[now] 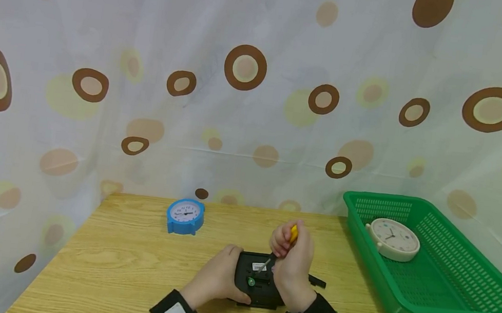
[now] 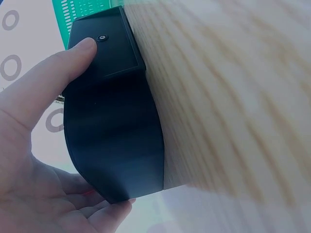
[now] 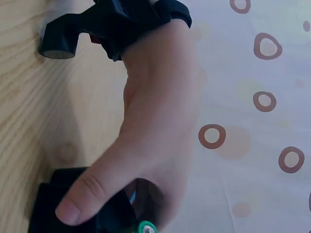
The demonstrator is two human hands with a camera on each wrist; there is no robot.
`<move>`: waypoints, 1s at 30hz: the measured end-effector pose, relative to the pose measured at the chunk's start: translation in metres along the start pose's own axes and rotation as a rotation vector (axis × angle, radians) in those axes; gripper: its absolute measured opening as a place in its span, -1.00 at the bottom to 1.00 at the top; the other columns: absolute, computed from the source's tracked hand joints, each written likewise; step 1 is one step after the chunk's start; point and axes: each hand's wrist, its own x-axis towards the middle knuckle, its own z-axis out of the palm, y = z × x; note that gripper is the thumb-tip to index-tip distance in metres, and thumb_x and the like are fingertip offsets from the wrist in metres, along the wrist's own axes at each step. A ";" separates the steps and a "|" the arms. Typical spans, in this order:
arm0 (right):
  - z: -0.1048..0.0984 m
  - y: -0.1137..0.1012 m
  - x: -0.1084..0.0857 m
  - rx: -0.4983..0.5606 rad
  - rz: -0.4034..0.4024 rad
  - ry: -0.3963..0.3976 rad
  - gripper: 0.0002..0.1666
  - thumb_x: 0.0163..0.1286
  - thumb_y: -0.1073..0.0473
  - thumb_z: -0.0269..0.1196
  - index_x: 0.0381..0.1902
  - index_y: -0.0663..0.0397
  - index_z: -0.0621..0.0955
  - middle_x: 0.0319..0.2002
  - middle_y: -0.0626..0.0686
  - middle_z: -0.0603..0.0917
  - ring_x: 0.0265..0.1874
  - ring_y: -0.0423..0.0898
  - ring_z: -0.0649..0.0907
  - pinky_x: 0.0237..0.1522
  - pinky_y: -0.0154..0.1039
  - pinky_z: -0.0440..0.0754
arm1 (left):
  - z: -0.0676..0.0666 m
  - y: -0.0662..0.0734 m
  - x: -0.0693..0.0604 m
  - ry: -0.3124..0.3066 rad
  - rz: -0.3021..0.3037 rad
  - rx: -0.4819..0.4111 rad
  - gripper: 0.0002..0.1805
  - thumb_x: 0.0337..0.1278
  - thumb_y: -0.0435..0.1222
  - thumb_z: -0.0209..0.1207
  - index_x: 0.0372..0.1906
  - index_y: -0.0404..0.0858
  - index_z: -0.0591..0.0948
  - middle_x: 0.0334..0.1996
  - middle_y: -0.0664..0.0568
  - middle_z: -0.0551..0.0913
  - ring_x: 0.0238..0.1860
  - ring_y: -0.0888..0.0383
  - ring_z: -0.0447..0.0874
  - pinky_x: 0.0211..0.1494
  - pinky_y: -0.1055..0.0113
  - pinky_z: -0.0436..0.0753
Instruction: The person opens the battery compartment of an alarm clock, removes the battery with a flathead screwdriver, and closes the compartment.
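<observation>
A black clock [image 1: 265, 293] lies back side up on the table, with a white label and a green knob [image 1: 251, 281] showing. My left hand [image 1: 218, 272] grips its left side; in the left wrist view the thumb presses the black clock [image 2: 114, 136] near a small screw [image 2: 102, 38], and fingers curl behind. My right hand [image 1: 292, 264] grips a screwdriver with a yellow-ended handle [image 1: 294, 233]. Its thin shaft [image 1: 265, 264] slants down to the clock's back; whether the tip touches a screw cannot be seen. The right wrist view shows the right hand [image 3: 146, 131] over the dark case.
A blue clock [image 1: 185, 216] stands on the wooden table [image 1: 127, 266] at the back left. To the right, a green basket [image 1: 467, 258] holds a white clock [image 1: 394, 239]. A small black strip [image 1: 317, 281] shows just right of the right wrist. A patterned curtain [image 1: 255, 121] hangs behind.
</observation>
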 end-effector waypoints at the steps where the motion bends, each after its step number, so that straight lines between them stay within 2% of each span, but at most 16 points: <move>1: -0.001 -0.001 0.001 -0.010 -0.010 0.000 -0.40 0.79 0.04 -0.32 -0.59 -0.09 0.28 -0.70 -0.19 0.22 -0.74 -0.22 0.18 -0.55 -0.22 0.03 | 0.000 0.000 0.000 -0.002 0.000 0.003 0.22 -0.46 -0.03 0.79 0.40 -0.49 0.44 0.23 -0.25 0.59 0.10 -0.05 0.66 0.26 0.01 0.71; 10: -0.010 -0.008 0.008 -0.100 -0.128 -0.018 -0.44 0.75 0.13 -0.30 -0.59 -0.03 0.26 -0.68 -0.09 0.17 -0.71 -0.09 0.10 -0.57 -0.13 -0.01 | -0.001 0.003 -0.001 -0.011 -0.015 0.001 0.24 -0.44 -0.03 0.78 0.43 -0.50 0.42 0.30 -0.30 0.56 0.20 -0.14 0.67 0.35 -0.06 0.68; 21: -0.030 -0.019 0.016 -0.113 -0.160 0.021 -0.43 0.73 0.14 -0.29 -0.59 -0.06 0.31 -0.68 -0.14 0.21 -0.68 -0.10 0.11 -0.50 -0.09 -0.04 | -0.002 0.004 -0.001 -0.021 -0.010 -0.010 0.25 -0.41 -0.04 0.78 0.45 -0.51 0.40 0.31 -0.30 0.55 0.22 -0.18 0.66 0.36 -0.10 0.67; 27: -0.043 -0.020 0.019 -0.134 -0.166 -0.014 -0.55 0.52 0.27 -0.36 -0.53 -0.05 0.35 -0.61 -0.13 0.23 -0.62 -0.09 0.14 -0.45 -0.07 -0.02 | -0.001 0.002 0.000 -0.018 -0.007 -0.002 0.26 -0.42 -0.03 0.78 0.45 -0.51 0.40 0.31 -0.30 0.55 0.22 -0.17 0.66 0.35 -0.10 0.68; 30: -0.050 -0.023 0.020 -0.211 -0.178 -0.011 -0.60 0.45 0.34 -0.35 -0.46 0.04 0.38 -0.57 -0.10 0.30 -0.59 -0.10 0.23 -0.46 -0.10 0.09 | -0.001 0.003 -0.001 -0.023 -0.007 -0.002 0.25 -0.41 -0.03 0.78 0.44 -0.51 0.40 0.31 -0.30 0.55 0.22 -0.17 0.65 0.35 -0.10 0.68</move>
